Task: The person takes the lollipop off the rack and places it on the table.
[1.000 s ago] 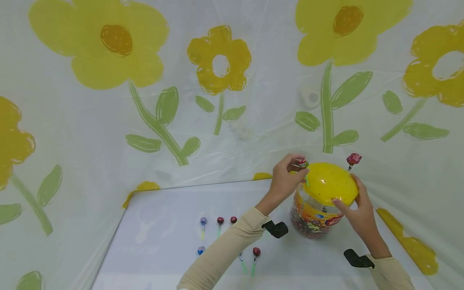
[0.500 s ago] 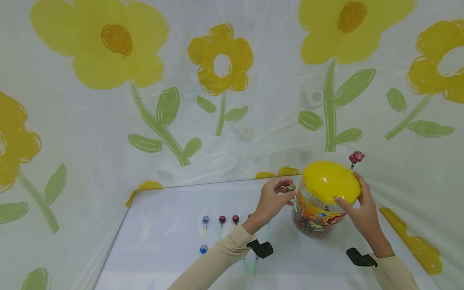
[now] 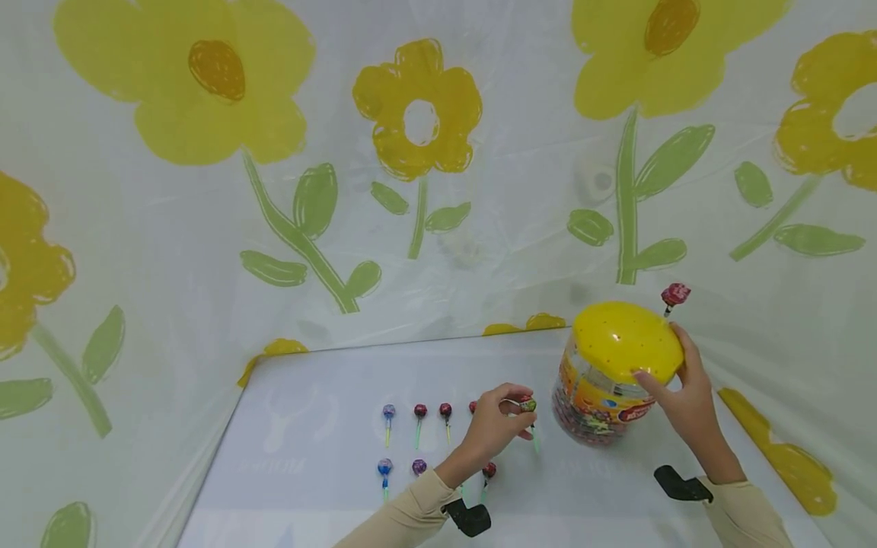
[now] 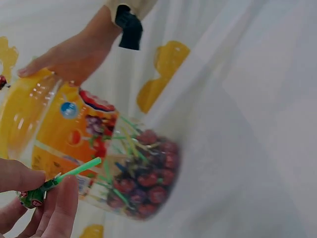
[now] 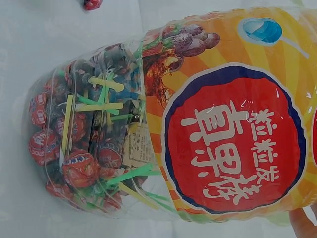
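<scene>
My left hand (image 3: 488, 428) pinches a lollipop (image 3: 527, 406) with a red and green wrapper, its green stick angled down, low over the white table to the left of the jar. In the left wrist view, thumb and fingers grip it where candy meets stick. My right hand (image 3: 692, 407) holds the yellow lid (image 3: 626, 341) of a clear plastic jar (image 3: 603, 396) at its right side. An orange label wraps the jar. Several lollipops (image 5: 81, 168) show through its lower part in the right wrist view. One pink-wrapped lollipop (image 3: 676, 294) sticks up beside the lid's far right edge.
Lollipops lie in two rows on the white table (image 3: 301, 426), left of the jar. The farther row includes a purple-blue lollipop (image 3: 389, 413) and dark red ones; a blue lollipop (image 3: 384, 467) starts the nearer row. A flower-print curtain (image 3: 479, 251) hangs behind the table.
My left hand has come down and to the left from beside the lid to low over the table, still pinching the lollipop. My right hand stays on the lid.
</scene>
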Demonstrator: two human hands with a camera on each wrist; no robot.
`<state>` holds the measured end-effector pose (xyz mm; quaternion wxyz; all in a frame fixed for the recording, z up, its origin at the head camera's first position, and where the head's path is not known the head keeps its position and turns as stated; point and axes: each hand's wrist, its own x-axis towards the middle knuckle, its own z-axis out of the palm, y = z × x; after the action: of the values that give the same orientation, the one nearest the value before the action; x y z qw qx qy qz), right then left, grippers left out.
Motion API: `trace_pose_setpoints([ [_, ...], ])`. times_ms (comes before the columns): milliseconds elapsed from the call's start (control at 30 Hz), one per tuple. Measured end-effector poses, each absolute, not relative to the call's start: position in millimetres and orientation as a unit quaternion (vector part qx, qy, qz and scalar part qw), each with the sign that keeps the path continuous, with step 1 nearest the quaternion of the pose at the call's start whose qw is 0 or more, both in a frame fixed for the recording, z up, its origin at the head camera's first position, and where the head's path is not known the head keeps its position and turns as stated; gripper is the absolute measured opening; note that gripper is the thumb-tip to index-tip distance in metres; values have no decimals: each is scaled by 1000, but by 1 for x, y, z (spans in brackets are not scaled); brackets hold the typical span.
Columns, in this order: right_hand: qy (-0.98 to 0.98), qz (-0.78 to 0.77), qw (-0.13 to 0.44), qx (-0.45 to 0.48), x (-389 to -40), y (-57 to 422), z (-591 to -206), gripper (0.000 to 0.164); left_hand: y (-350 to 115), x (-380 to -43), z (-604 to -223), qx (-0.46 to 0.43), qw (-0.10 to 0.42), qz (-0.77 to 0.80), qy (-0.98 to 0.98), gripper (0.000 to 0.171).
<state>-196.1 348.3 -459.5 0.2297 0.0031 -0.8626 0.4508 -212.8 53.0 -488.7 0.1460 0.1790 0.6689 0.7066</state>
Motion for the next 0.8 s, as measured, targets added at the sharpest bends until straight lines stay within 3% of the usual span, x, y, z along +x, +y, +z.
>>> trace_pose_setpoints([
  [367, -859, 459, 227, 2, -197, 348, -457, 85, 43, -193, -527, 131, 159, 682, 702, 28],
  [800, -855, 463, 231, 11, -197, 350, -461, 87, 53, -181, -572, 134, 89, 571, 805, 24],
])
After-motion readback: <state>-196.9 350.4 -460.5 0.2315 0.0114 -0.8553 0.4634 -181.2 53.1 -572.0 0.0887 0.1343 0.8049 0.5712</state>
